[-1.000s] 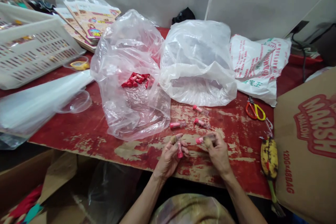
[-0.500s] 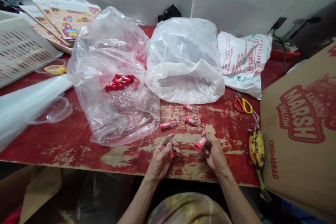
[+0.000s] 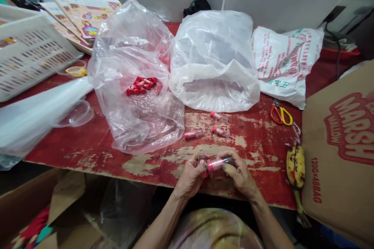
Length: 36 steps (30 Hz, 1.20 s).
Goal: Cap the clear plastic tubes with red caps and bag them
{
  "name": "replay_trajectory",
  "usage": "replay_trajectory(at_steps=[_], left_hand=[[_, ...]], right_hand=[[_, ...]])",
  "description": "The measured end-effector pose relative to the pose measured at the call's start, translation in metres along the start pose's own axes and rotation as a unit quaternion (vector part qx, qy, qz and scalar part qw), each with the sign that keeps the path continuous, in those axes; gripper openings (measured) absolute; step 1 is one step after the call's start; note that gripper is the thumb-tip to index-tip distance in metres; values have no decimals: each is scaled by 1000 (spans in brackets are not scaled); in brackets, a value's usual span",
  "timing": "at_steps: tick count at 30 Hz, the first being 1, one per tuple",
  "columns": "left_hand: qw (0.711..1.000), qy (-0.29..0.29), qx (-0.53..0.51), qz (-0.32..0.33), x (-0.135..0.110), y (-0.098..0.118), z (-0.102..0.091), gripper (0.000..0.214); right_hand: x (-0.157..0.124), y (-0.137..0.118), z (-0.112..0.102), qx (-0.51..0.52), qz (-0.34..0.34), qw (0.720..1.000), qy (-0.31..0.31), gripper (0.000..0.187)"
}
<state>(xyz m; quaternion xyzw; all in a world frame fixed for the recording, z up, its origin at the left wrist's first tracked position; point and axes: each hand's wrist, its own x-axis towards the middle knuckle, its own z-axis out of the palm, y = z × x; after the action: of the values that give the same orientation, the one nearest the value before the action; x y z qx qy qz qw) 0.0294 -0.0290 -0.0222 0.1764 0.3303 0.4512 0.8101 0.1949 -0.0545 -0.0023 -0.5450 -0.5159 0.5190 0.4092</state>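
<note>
My right hand grips a small clear tube with a pink cap, held sideways over the worn red table. My left hand is closed beside it, its fingertips at the tube's pink cap, and it also holds another small pink-capped tube. Both hands meet near the table's front edge. Three more pink-capped tubes lie on the table just beyond my hands. A clear plastic bag to the left holds several red caps.
A white plastic bag lies open behind the tubes, and a printed bag to its right. Orange-and-yellow scissors and a bruised banana lie at the right by a cardboard box. A white basket stands far left.
My hands were apart, each with a tube; now they have come together, the right hand's tube lying sideways with its cap at my left fingertips.
</note>
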Motion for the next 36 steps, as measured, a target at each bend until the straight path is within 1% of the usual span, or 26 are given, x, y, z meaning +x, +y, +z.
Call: replay_trajectory(at_steps=[3,7,9,11,13,14,15,16,17,18,19,21,22,23,24,25,27,29,31,33,36], left_hand=[[1000,-9,-2,-15,-1,-1,1,38],[999,-43,-10,-28,-1,-2,0,37],[998,-55,-4,-25,-1,-2,0,36],[998,-52,12,-16,0,-2,1,35],[999,-28,18,3,0,-1,2,36],[1000,-12,15,14,1,0,1,36],[1000,5,7,23,1,1,1,37],[999,19,-5,28,2,3,-1,38],[999,29,-20,27,2,5,-3,39],[998,35,-37,22,3,7,-4,40],[998,36,-54,15,3,9,-6,40],[996,32,-86,4,3,12,-9,41],[995,29,-98,1,3,13,-10,40],[994,27,-107,0,3,14,-11,39],[993,26,-114,-1,4,15,-11,37],[993,27,-119,-2,4,15,-11,33],[991,31,-127,-4,4,15,-10,26],[990,39,-134,-7,5,14,-9,21],[989,45,-141,-12,5,14,-9,20],[988,43,-145,-14,6,15,-8,20],[988,35,-150,-15,6,16,-7,21]], right_hand=[[-2,0,3,0,-16,1000,-17,17],[-4,4,14,50,-36,998,-18,15],[-4,7,19,77,-33,996,-13,15],[-5,8,21,92,-14,996,-7,17],[-6,5,18,55,5,998,14,17],[-6,2,15,7,2,999,32,17],[-5,-2,10,-58,-18,997,56,15],[-4,-6,6,-135,-51,986,83,14],[-3,-9,1,-218,-96,965,112,13],[0,-11,-3,-301,-146,932,138,12],[3,-12,-5,-378,-190,893,153,11],[10,-10,-7,-500,-247,814,165,17],[14,-7,-7,-541,-261,783,159,21],[17,-4,-6,-570,-271,761,150,24],[20,-1,-5,-588,-277,746,143,25],[22,2,-4,-598,-282,737,143,25],[23,4,-2,-602,-287,729,154,23],[23,5,0,-597,-287,729,172,24],[21,5,1,-594,-286,732,171,27],[20,6,2,-587,-289,736,175,25],[19,9,3,-578,-294,735,201,22]])
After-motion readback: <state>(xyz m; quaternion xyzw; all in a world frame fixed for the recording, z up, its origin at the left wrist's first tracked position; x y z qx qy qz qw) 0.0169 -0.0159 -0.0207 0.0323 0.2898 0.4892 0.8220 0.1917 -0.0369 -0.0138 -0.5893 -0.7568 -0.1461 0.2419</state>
